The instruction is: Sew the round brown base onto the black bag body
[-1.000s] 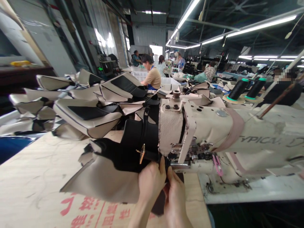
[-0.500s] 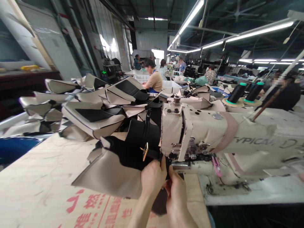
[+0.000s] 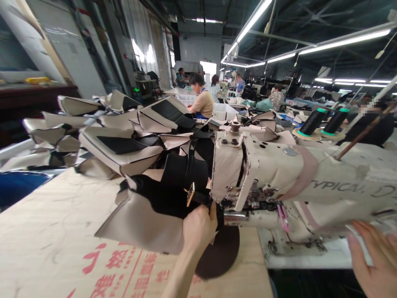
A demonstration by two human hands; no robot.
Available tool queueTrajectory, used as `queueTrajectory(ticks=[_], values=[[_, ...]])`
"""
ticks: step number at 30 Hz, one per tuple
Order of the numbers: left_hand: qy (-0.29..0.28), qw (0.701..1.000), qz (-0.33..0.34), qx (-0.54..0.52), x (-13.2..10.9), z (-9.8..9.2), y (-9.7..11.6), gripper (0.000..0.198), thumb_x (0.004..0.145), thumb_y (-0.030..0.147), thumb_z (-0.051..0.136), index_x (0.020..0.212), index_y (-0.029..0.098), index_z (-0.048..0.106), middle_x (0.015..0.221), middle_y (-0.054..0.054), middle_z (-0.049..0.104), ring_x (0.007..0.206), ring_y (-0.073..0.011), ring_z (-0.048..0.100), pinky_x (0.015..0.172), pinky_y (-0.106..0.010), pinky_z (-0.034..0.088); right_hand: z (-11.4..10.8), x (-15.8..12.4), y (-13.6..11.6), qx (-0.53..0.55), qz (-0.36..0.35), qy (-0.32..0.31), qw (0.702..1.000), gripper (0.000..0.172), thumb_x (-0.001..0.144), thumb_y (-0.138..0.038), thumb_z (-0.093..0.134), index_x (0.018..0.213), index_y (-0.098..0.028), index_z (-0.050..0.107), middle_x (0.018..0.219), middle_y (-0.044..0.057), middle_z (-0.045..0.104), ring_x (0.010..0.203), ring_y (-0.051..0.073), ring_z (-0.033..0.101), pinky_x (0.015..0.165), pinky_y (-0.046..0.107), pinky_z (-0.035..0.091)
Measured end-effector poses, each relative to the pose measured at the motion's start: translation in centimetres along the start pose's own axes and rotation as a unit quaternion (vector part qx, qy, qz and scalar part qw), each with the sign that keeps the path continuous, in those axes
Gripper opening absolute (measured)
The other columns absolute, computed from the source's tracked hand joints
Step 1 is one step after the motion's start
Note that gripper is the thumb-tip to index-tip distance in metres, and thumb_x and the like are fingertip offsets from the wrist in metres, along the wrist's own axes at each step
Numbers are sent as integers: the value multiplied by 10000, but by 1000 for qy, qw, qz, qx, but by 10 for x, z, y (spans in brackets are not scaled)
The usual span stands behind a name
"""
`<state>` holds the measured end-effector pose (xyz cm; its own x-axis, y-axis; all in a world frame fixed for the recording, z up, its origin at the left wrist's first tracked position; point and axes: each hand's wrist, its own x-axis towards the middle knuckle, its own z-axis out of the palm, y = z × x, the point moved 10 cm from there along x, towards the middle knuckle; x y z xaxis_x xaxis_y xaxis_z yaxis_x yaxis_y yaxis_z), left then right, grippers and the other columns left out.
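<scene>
A beige and black bag piece with a gold buckle lies under the head of a sewing machine. My left hand is closed on the black edge of the piece, close to the needle area, which is hidden. A dark brown rounded flap hangs below that hand, over the wooden board. My right hand is at the far right, fingers spread, beside the lower front of the machine body, with nothing seen in it.
Beige and black bag pieces are heaped behind the wooden board. Two black thread spools stand behind the machine. A person in a tan shirt sits farther back, with others beyond. A blue container is at left.
My right hand has let go of the bag piece and moved far right along the machine. More of the brown flap shows. My left hand remains at the piece's edge.
</scene>
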<state>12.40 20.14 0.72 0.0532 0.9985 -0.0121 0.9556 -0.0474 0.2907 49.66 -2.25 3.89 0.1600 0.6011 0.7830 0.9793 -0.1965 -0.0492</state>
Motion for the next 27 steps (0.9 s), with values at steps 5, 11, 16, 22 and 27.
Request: queueTrajectory(ticks=[5, 11, 16, 22, 27], values=[[5, 1000, 8, 15, -2, -3, 3, 474, 891, 385, 290, 759, 127, 665, 753, -153, 690, 724, -232, 659, 613, -267, 414, 22, -41, -13, -8, -11, 26, 1000, 438, 877, -293, 438, 1282, -128, 461, 1208, 131, 547, 1108, 289, 522, 999, 488, 347], [1, 1000, 3, 22, -4, -2, 2, 441, 883, 383, 314, 790, 135, 666, 779, -148, 695, 753, -225, 658, 632, -257, 420, -24, 6, -13, 12, 78, 65, 995, 337, 893, -318, 406, 1106, -158, 612, 1074, 92, 633, 1027, 255, 573, 1010, 462, 330], [-11, 1000, -5, 11, -1, 0, 0, 462, 882, 403, 306, 758, 141, 667, 797, -151, 698, 766, -226, 659, 639, -260, 422, 12, 21, -107, 305, 196, -44, 931, 306, 846, -386, 494, 688, -161, 630, 628, 47, 630, 574, 140, 587, 582, 222, 457], [-31, 999, -4, -5, 0, 4, -1, 461, 887, 388, 289, 754, 148, 659, 795, -133, 699, 761, -212, 659, 626, -253, 423, 132, -8, -281, 636, 369, -354, 579, 379, 755, -461, 580, 556, -157, 472, 459, -49, 402, 408, 54, 348, 401, 184, 222], [-36, 999, 3, -6, 3, 6, -1, 428, 884, 353, 291, 796, 150, 657, 807, -121, 699, 778, -209, 658, 624, -251, 422, 151, -25, -297, 679, 485, -319, 450, 357, 654, -418, 644, 548, -163, 419, 448, -68, 388, 362, 25, 253, 365, 187, 117]])
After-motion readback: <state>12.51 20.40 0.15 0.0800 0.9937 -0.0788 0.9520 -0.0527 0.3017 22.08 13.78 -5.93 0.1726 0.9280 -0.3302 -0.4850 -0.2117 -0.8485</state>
